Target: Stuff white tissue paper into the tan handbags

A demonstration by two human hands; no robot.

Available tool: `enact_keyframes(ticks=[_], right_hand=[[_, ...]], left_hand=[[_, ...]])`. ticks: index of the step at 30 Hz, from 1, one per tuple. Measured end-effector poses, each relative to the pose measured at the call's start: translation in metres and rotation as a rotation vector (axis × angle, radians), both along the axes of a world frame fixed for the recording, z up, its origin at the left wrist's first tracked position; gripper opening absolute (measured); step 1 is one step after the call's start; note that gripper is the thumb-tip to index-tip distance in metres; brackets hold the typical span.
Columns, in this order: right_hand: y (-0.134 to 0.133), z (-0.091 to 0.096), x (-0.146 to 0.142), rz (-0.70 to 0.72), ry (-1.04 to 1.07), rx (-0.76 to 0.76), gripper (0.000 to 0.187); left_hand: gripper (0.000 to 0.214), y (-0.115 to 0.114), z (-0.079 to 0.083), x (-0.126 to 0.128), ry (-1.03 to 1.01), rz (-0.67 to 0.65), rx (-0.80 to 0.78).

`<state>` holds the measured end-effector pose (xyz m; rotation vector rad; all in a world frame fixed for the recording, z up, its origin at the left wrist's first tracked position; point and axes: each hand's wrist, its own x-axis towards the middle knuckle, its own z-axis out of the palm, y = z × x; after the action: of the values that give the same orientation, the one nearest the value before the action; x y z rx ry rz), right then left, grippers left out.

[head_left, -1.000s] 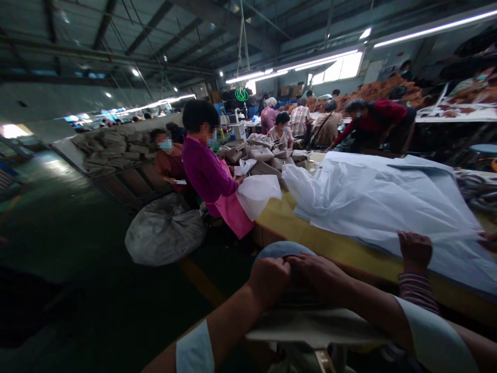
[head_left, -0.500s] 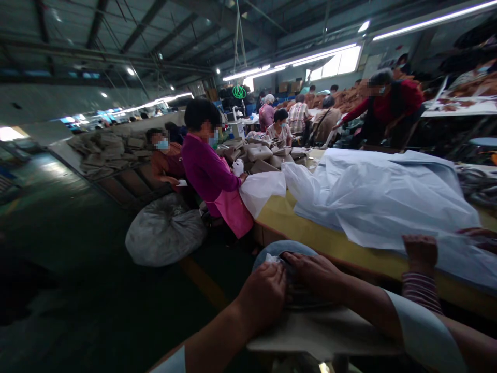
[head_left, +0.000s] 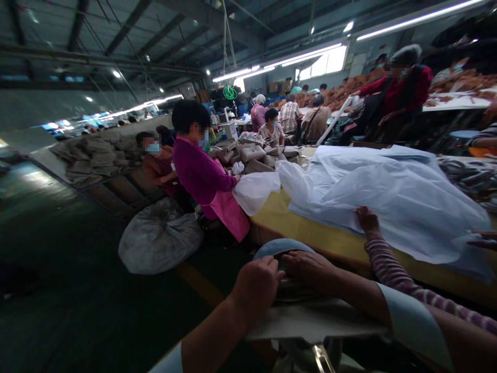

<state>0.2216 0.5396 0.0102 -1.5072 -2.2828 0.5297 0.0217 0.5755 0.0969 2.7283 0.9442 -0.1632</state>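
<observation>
Where a beige item [head_left: 316,318] with a gold-coloured fitting [head_left: 322,358] sits nearest the camera, the left hand [head_left: 256,287] and right hand [head_left: 308,267] are close together at its far end; the left has its fingers curled, the right is back upward with fingers bent; their tips are hidden, so I cannot tell whether either grips it; just past them shows a rounded blue-grey surface [head_left: 285,245]; to the right, a striped sleeve [head_left: 396,269] leads to a co-worker's hand [head_left: 367,219] at white sheeting [head_left: 380,191] on a yellow table [head_left: 301,228]; farther left, a person in purple [head_left: 202,171] holds a white sheet [head_left: 256,192]; beyond, beige bags [head_left: 254,153] lie heaped.
</observation>
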Motion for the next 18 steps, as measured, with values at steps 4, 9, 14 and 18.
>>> enact_keyframes(ticks=[4,9,14,18], right_hand=[[-0.005,0.007,-0.001,-0.022,-0.051,0.003,0.029],[-0.018,0.024,-0.009,0.048,-0.232,0.143,0.018],[-0.021,0.014,0.003,0.253,-0.396,0.138,0.015],[-0.025,0.021,0.012,0.249,-0.359,0.132,0.04]], left_hand=[[0.026,-0.005,-0.009,-0.002,-0.023,-0.118,0.022],[0.034,-0.005,-0.025,-0.006,0.105,-0.046,-0.007],[0.021,-0.009,-0.02,-0.011,0.094,-0.12,-0.006],[0.017,-0.008,-0.023,-0.003,0.101,-0.118,-0.027]])
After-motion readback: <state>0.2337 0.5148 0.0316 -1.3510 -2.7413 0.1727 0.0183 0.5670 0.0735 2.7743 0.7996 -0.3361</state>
